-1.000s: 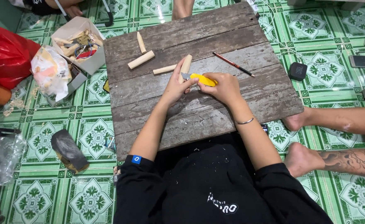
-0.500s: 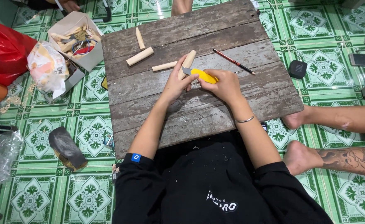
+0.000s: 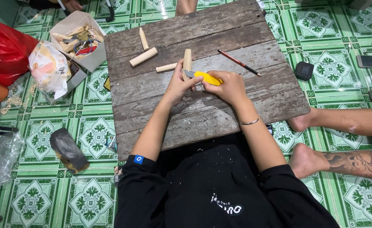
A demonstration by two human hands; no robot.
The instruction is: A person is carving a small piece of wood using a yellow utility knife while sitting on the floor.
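My left hand [image 3: 180, 84] grips the near end of a short pale wooden stick [image 3: 187, 58] that points away from me on the weathered wooden board [image 3: 219, 105]. My right hand [image 3: 228, 86] holds a yellow utility knife [image 3: 207, 77], its blade end against the stick beside my left thumb. Three more pale wooden pieces lie on the board: a thick dowel [image 3: 143, 56], a thin one [image 3: 143, 39] and a small one [image 3: 166, 67]. A red pencil [image 3: 238, 62] rests to the right of the stick.
An open cardboard box [image 3: 78, 38] of scraps, a plastic bag [image 3: 48, 67] and a red bag [image 3: 4, 50] sit at the left. A dark block [image 3: 69, 149] lies on the green tiled floor. Two phones [image 3: 371, 61] and a small black box [image 3: 304, 70] lie right, above another person's bare legs [image 3: 346, 139].
Both hands have stayed on the stick and knife; the knife has shifted only slightly along the stick. The view has tilted a little.
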